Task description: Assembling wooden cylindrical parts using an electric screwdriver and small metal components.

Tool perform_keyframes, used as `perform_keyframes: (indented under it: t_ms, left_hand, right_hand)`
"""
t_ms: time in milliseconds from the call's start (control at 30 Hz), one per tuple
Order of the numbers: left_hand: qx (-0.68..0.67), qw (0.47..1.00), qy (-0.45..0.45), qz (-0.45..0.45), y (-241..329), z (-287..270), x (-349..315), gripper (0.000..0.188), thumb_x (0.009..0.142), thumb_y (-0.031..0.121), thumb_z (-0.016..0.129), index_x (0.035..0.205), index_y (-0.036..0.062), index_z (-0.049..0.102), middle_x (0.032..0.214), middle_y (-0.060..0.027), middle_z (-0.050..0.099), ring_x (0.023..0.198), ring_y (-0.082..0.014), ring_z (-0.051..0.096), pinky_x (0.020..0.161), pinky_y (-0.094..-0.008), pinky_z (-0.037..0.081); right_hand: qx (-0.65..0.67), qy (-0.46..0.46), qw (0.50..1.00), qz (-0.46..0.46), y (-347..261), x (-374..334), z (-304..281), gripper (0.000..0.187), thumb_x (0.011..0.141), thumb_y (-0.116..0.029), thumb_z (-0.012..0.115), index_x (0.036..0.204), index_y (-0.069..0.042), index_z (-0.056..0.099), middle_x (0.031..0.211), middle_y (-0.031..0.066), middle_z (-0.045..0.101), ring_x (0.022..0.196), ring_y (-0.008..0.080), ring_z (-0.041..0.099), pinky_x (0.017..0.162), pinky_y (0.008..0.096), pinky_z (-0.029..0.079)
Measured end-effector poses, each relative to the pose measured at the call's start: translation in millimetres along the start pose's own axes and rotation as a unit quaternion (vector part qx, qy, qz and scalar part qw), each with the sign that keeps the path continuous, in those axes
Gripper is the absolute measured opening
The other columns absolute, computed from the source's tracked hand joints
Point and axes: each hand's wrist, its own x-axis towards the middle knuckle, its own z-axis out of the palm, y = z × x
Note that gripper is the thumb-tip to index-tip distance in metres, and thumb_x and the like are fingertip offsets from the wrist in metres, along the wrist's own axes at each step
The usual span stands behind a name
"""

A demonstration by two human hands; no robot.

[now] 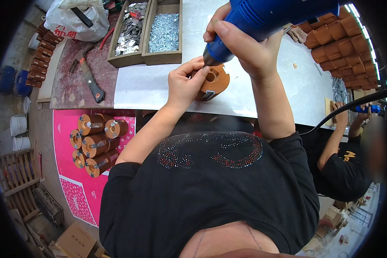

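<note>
Clasps blue drill (pixel 256 19) in right grip (pixel 257 53); pinches with left grip (pixel 182 86) against brown cylinder (pixel 221 81); beneath, white-covered counter (pixel 144 88); beyond, wooden trays (pixel 162 59); far rightward, stacked brown pieces (pixel 337 46).

Bright and cool over the bench (pixel 305 94), washed nearly white in places, edged by glaring strip lights (pixel 361 23) at two o'clock, and dimmer beneath the bench's front. Fairly crisp toward the middle, but strongly bowed near the rim and black in every corner. Smeared over a co-worker's head (pixel 375 150) at three o'clock.
</note>
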Motion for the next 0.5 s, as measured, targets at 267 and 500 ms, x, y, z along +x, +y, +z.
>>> perform_keyframes:
  t_ms: [267, 500]
  left_hand:
    - [0.026, 0.999, 0.018, 0.003, -5.7, 0.9, 0.3, 0.013, 0.073, 0.005, 0.063, 0.084, -0.0032, 0.062, 0.086, -0.0066, 0.061, 0.074, -0.0073, 0.055, 0.066, -0.0206, 0.045]
    - [0.027, 0.999, 0.011, -0.020, -2.9, 1.6, 0.2, 0.016, 0.071, 0.005, 0.063, 0.085, -0.0041, 0.061, 0.096, -0.0092, 0.062, 0.082, -0.0095, 0.056, 0.074, -0.0225, 0.045]
  right_hand:
    - [0.021, -0.029, 0.999, 0.009, -0.9, 3.1, -1.8, 0.044, 0.066, -0.001, 0.063, 0.103, 0.006, 0.040, 0.069, 0.0078, 0.057, 0.058, 0.0107, 0.055, 0.052, 0.0221, 0.045]
    - [-0.009, -0.037, 0.999, 0.010, 3.3, 5.5, 0.4, 0.046, 0.064, -0.002, 0.064, 0.103, 0.006, 0.041, 0.068, 0.0077, 0.058, 0.059, 0.0111, 0.056, 0.053, 0.0221, 0.045]
